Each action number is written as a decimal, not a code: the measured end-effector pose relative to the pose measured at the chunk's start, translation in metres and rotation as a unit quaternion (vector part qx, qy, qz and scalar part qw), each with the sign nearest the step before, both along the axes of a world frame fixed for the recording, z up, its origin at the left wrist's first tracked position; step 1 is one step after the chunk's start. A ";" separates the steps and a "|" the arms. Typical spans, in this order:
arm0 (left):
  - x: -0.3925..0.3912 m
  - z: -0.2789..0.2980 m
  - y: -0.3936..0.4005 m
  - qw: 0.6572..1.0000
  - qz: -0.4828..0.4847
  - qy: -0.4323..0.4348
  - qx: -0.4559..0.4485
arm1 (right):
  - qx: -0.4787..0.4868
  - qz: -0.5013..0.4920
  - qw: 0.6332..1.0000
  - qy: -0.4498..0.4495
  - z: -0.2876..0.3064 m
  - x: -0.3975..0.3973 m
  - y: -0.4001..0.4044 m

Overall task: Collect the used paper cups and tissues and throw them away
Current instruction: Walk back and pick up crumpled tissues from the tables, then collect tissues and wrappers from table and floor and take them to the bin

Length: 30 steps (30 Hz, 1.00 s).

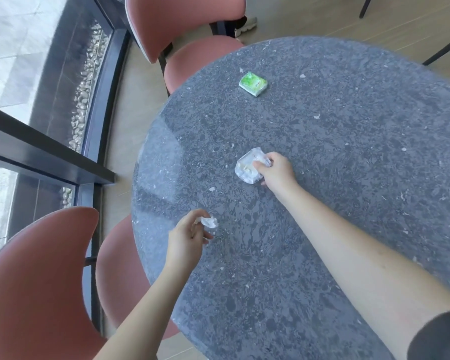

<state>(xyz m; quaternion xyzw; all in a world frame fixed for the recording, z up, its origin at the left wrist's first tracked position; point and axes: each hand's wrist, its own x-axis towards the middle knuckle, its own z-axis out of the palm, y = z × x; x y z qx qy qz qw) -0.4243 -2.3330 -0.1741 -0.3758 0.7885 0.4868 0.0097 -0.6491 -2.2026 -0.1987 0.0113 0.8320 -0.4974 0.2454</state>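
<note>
A round dark speckled table (335, 152) fills the right of the view. My right hand (276, 170) reaches to the table's middle and grips a crumpled white wrapper with tissue (247, 167) lying on the top. My left hand (187, 237) hovers near the table's left edge and pinches a small crumpled white tissue (209, 221) between its fingertips. A green tissue pack (253, 83) lies farther back on the table, apart from both hands. No paper cup shows.
Two pink chairs stand at the table's left side, one near (37, 281), one far (182, 24). A dark window frame (50, 157) and a pebble strip (86, 84) run along the left. A person's shoe (244, 24) shows behind the far chair.
</note>
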 end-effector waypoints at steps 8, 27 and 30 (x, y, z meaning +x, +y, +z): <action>-0.011 0.026 0.031 0.997 -0.015 0.043 0.060 | -0.196 -0.124 0.971 -0.065 0.045 0.063 0.056; 0.006 0.084 0.105 0.917 -0.376 0.121 0.058 | -0.271 -0.343 0.899 0.023 0.104 0.244 0.170; 0.011 0.090 0.132 0.893 -0.428 0.127 0.056 | -0.267 -0.379 0.885 0.046 0.108 0.275 0.199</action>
